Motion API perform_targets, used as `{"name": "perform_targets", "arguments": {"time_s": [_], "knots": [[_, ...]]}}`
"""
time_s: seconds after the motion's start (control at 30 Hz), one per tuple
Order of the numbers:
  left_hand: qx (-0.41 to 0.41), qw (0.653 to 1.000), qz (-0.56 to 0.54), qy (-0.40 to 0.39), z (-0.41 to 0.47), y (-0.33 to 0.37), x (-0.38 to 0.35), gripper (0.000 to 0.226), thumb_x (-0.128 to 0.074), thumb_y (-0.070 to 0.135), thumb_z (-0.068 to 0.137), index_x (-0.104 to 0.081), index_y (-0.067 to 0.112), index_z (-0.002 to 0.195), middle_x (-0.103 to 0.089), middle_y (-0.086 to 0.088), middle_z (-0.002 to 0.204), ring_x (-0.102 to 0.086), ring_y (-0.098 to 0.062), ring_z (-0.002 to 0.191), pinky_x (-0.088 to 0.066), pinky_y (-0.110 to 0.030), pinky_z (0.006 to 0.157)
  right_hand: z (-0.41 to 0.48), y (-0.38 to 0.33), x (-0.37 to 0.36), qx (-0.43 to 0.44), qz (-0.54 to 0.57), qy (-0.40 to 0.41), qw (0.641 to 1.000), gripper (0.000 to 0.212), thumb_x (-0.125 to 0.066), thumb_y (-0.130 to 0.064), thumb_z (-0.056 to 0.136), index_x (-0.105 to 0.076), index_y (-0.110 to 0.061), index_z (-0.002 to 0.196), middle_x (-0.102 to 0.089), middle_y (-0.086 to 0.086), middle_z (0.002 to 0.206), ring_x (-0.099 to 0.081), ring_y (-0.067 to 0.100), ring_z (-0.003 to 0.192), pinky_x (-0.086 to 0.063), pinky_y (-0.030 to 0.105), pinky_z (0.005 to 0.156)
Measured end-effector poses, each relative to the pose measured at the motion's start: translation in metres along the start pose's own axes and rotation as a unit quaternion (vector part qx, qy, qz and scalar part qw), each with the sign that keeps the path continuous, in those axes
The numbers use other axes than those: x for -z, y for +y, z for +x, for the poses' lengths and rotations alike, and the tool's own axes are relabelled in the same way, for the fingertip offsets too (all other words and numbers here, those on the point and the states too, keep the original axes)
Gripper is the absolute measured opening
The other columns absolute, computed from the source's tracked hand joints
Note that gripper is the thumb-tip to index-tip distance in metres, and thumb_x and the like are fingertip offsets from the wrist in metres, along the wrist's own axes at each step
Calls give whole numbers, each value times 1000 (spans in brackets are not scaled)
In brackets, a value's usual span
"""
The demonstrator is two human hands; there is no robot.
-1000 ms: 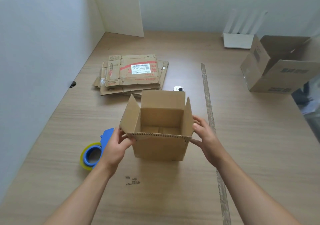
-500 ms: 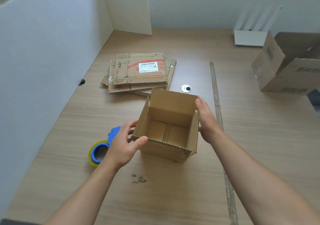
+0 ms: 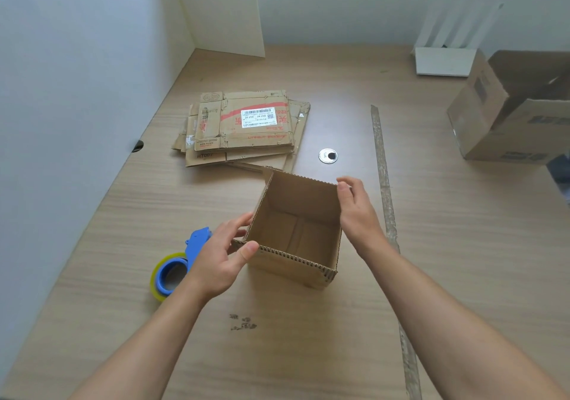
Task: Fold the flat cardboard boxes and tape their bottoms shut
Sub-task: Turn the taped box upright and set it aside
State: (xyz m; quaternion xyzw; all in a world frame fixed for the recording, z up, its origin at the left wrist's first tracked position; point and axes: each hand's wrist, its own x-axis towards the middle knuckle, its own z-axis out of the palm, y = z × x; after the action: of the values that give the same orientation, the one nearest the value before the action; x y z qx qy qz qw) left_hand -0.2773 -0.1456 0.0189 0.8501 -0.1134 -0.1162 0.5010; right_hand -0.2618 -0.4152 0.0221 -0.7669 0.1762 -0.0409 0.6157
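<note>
Left hand (image 3: 225, 254) grips the near left corner of a small cardboard box (image 3: 287, 268), thumb pressed on the corrugated top rim and fingers curled against the outer left wall. Right hand (image 3: 357, 214) holds the far right corner of the same box, fingers bent over the rim at that corner. Both bare forearms reach in from the bottom of the view.

The small cardboard box stands open side up on a pale wood-grain surface (image 3: 308, 353), roughly at the centre, turned slightly askew. Its bottom flaps are folded in and meet along a seam visible inside; whether tape covers that seam cannot be told.

Just beside the left hand lies a blue tape dispenser (image 3: 175, 264) with a yellowish roll, partly hidden by the wrist. Beyond the box, toward the back left, sits a stack of flattened cardboard boxes (image 3: 246, 128) — the top one bears red print and a white barcode label. A round metal grommet (image 3: 328, 155) is set in the surface near the stack. A long worn strip of tape (image 3: 382, 165) runs front to back, right of the box. At the far right stands a large open carton (image 3: 518, 106), tilted, beside a white stand (image 3: 444, 60). A white partition (image 3: 77, 75) borders the left side.
</note>
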Motion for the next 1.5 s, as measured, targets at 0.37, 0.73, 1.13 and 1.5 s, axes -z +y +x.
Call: {"name": "perform_targets", "arguments": {"time_s": [0.37,0.73,1.13,1.5], "knots": [[-42,991,114,-58,14,0,1,47,-43,57,92,-25,70,133,-34,18,143,-40,-3,128,-38,-26,104,20,-13,-5,2,-173,-1,985,19,-40,-38,104,-50,-23,100,-54,4,105,-49,18,94,-33,32,78],[23,998,-51,21,-18,-3,-11,71,-71,59,71,-33,74,129,-44,48,128,-43,19,122,-45,-8,87,-33,34,46,-78,169,-37,982,36,-46,-60,90,-57,-48,122,-62,-9,129,-59,5,121,-53,31,85],[145,986,-78,14,-10,-23,-27,14,-67,42,91,-63,43,104,-69,17,111,-61,-7,113,-49,-33,95,-76,80,13,-88,33,-163,982,80,-81,-31,74,-42,-35,143,-56,-20,137,-45,9,135,-40,26,109],[141,973,-164,83,3,21,-41,25,-64,59,76,-67,50,98,-67,5,103,-70,-6,87,-59,-34,79,-70,57,20,-19,134,-69,988,106,-91,-38,59,-34,-38,149,-53,-2,142,-55,18,127,-50,52,101]]}}
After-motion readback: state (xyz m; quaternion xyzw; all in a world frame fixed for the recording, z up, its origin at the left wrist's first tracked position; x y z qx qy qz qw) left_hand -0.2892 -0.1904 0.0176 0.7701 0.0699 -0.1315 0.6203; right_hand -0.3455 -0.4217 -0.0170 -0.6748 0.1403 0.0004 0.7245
